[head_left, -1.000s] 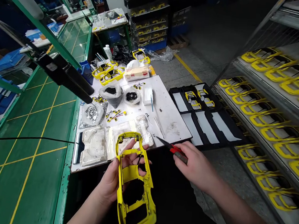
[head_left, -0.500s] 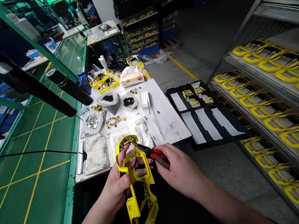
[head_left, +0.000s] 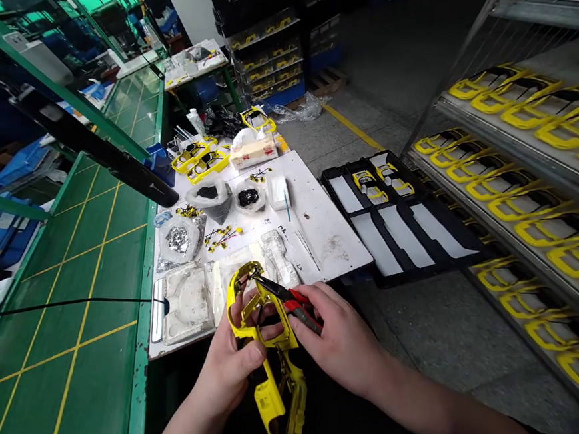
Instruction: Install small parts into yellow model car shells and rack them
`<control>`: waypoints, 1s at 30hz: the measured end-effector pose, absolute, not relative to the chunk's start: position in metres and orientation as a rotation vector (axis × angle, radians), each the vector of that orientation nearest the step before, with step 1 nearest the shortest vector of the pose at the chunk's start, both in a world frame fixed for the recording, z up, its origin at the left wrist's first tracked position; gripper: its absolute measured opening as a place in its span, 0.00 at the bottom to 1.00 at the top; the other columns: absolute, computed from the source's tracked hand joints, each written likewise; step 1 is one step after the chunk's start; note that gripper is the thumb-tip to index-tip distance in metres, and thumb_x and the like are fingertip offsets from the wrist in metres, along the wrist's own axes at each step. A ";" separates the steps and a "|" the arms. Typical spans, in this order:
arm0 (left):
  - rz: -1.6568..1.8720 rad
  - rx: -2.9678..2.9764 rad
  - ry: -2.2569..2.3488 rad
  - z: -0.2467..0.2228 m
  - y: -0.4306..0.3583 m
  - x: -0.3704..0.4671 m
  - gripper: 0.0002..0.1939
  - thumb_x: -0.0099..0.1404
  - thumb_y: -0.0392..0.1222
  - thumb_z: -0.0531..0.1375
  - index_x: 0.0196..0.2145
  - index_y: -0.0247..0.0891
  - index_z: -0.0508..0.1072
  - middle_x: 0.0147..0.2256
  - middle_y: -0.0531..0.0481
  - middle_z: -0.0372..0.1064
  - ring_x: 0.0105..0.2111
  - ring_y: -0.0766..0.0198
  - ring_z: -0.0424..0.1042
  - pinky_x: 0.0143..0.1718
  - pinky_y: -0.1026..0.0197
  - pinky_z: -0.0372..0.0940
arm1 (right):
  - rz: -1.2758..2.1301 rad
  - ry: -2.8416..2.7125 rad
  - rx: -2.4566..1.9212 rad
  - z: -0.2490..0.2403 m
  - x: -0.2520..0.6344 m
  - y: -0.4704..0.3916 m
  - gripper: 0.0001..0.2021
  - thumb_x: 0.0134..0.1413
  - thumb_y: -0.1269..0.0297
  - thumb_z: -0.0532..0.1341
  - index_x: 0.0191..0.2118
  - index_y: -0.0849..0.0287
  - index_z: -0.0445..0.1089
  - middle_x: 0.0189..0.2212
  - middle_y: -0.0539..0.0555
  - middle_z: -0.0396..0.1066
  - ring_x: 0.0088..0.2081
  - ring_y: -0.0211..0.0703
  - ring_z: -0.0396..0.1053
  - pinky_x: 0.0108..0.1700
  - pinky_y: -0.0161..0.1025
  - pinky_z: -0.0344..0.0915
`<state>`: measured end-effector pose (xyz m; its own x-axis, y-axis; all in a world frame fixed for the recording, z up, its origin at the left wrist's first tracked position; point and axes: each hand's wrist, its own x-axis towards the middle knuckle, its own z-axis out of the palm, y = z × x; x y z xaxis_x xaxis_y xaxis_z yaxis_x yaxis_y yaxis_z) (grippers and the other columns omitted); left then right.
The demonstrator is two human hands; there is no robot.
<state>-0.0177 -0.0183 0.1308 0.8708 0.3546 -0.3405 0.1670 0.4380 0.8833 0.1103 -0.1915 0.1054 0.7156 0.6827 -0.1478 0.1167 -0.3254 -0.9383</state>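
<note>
My left hand (head_left: 231,359) is closed around a yellow toy car body shell (head_left: 270,396), thumb on its near side and fingers behind it. The shell tilts in front of the table's near edge, its open inner side partly turned up. In my right hand (head_left: 335,334) are long-nosed pliers (head_left: 290,297) with red and black handles. Their jaw tips are at small dark parts (head_left: 249,274) inside the far end of the shell. Whether the jaws grip something there is too small to tell.
On the white table (head_left: 339,227) are bags of small parts (head_left: 211,197), a foam block (head_left: 185,302), tweezers (head_left: 307,245) and a tissue box (head_left: 252,148). A black tray (head_left: 402,242) with car shells lies right. A rack (head_left: 496,136) holds more shells. A green conveyor (head_left: 54,332) runs left.
The far end of the shell has shifted slightly right and turned a little. The pliers have moved slightly left with my right hand, their tips still inside the shell's far end.
</note>
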 end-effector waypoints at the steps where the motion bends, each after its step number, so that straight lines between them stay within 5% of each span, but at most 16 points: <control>1: 0.129 1.129 0.531 0.131 -0.019 -0.017 0.45 0.56 0.62 0.84 0.67 0.51 0.78 0.75 0.41 0.64 0.68 0.31 0.71 0.64 0.40 0.78 | 0.653 -0.630 -1.846 0.106 0.110 -0.191 0.17 0.71 0.63 0.65 0.61 0.54 0.76 0.54 0.56 0.77 0.56 0.50 0.76 0.60 0.50 0.73; 14: 0.057 1.192 0.670 0.136 -0.017 -0.020 0.53 0.59 0.58 0.83 0.75 0.51 0.67 0.65 0.41 0.75 0.61 0.43 0.78 0.64 0.48 0.75 | 0.748 -0.832 -2.126 0.131 0.131 -0.184 0.10 0.73 0.64 0.63 0.54 0.53 0.78 0.51 0.54 0.79 0.51 0.49 0.78 0.52 0.43 0.71; 21: 0.022 1.127 0.701 0.140 -0.023 -0.004 0.40 0.65 0.54 0.81 0.69 0.44 0.72 0.57 0.39 0.81 0.62 0.40 0.79 0.68 0.42 0.73 | 0.745 -1.011 -2.345 0.124 0.134 -0.177 0.10 0.71 0.66 0.61 0.53 0.57 0.75 0.48 0.59 0.81 0.46 0.58 0.82 0.42 0.46 0.68; 30: -0.058 1.079 0.746 0.133 -0.019 -0.001 0.48 0.65 0.57 0.81 0.73 0.48 0.65 0.62 0.36 0.79 0.56 0.44 0.84 0.54 0.53 0.78 | 0.755 -1.165 -2.485 0.117 0.134 -0.177 0.13 0.75 0.69 0.58 0.58 0.60 0.73 0.48 0.64 0.80 0.46 0.63 0.83 0.42 0.46 0.70</control>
